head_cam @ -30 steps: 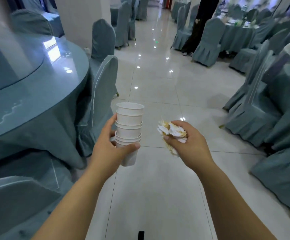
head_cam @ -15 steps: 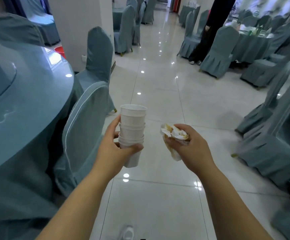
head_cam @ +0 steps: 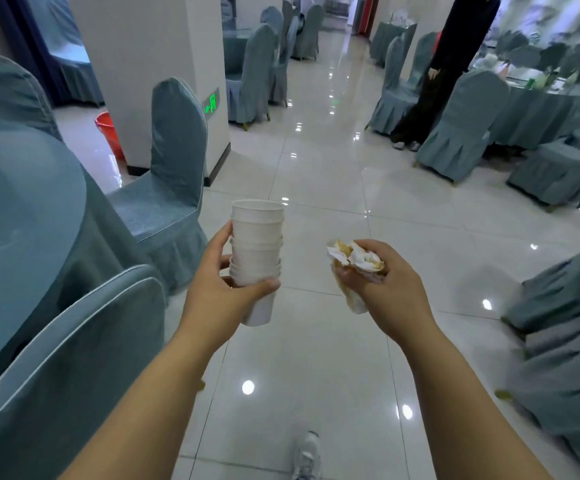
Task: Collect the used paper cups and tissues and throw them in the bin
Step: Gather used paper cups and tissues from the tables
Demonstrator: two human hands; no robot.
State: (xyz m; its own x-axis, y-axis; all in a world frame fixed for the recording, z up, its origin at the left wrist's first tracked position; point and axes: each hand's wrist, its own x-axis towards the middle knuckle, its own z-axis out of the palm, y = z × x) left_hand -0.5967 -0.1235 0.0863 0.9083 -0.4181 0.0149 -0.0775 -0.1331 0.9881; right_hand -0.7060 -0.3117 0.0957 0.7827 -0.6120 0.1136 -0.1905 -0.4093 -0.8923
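My left hand (head_cam: 222,292) grips a stack of several white paper cups (head_cam: 256,247), upright, thumb across the front near the bottom. My right hand (head_cam: 385,289) holds a crumpled wad of stained white tissues (head_cam: 354,261), fingers curled round it. Both hands are held out in front of me above the tiled floor. A red bin (head_cam: 110,131) stands on the floor at the far left, beside a white pillar (head_cam: 150,64) and partly hidden by a chair.
A round table with a blue cloth (head_cam: 21,216) and covered chairs (head_cam: 174,174) lie to my left. More covered chairs (head_cam: 558,341) line the right. A person in black (head_cam: 444,64) stands far ahead right. The glossy tiled aisle (head_cam: 316,174) runs ahead.
I have walked forward along the aisle; the left table and chairs slid back past me, the red bin came further into view. Both hands keep their hold.
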